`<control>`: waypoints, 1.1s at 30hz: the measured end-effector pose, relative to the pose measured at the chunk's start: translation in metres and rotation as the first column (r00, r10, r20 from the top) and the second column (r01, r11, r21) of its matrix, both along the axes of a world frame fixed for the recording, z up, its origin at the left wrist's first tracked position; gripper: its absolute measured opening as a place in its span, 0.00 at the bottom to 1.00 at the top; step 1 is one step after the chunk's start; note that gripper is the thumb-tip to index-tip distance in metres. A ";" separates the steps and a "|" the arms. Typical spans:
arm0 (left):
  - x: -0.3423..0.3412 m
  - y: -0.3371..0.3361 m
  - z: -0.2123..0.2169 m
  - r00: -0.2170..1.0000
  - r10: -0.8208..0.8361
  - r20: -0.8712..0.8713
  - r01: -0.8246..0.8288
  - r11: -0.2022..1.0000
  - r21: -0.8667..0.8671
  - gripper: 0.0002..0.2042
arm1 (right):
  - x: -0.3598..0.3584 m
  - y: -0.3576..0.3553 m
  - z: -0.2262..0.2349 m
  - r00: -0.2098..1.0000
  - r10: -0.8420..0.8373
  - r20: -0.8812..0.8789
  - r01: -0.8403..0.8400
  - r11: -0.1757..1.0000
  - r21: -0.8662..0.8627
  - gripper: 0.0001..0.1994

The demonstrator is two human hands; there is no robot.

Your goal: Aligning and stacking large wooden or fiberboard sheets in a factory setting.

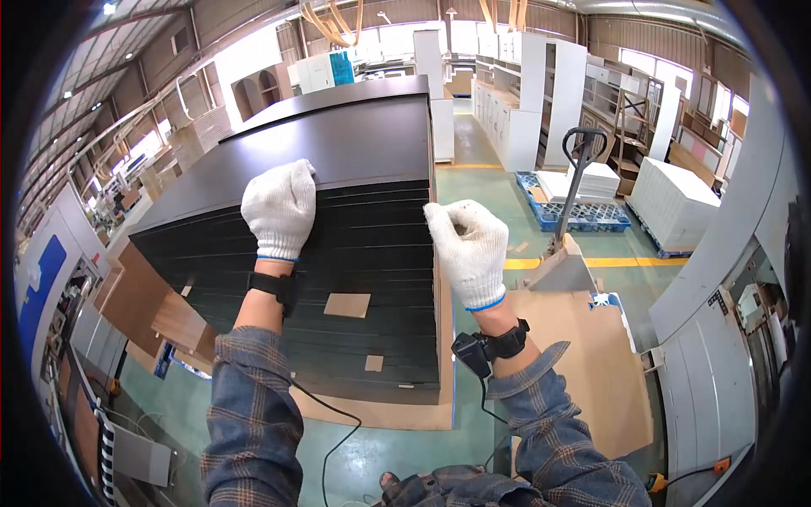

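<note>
A tall stack of black panels [372, 253] stands in front of me, its top panel [363, 139] dark and glossy. My left hand [280, 207], in a white knit glove, is closed at the front edge of that top panel, fingers curled over it. Beside the stack's front right corner is my right hand [469, 249], gloved alike. Its fingers are curled into a pinch, with thumb and fingertips close to the corner; what lies between them, if anything, is hidden. Small brown cardboard pieces [347, 305] show on the stack's front face.
A pallet truck [574, 194] stands to the right, beside a brown board [574, 355] on the floor. Behind it are a blue pallet [583, 218] and stacked white panels [673, 203]. A grey machine [701, 363] rises at far right. Black cables [342, 448] hang near my arms.
</note>
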State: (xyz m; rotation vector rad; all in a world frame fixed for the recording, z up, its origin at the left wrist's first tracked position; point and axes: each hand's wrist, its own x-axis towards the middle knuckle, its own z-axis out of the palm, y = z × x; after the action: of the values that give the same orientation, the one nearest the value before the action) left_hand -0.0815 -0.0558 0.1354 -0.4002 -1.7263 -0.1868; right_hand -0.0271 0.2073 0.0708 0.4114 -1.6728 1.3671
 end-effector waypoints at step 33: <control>-0.001 0.001 0.003 0.998 -0.050 -0.041 0.049 0.999 -0.015 0.13 | -0.007 0.000 0.005 0.964 -0.070 -0.258 0.112 0.982 0.153 0.19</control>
State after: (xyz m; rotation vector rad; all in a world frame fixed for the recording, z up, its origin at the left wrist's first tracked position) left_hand -0.0822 -0.0544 0.1387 -0.4543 -1.6792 -0.2009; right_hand -0.0346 0.2078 0.0756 0.5721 -1.5781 1.0636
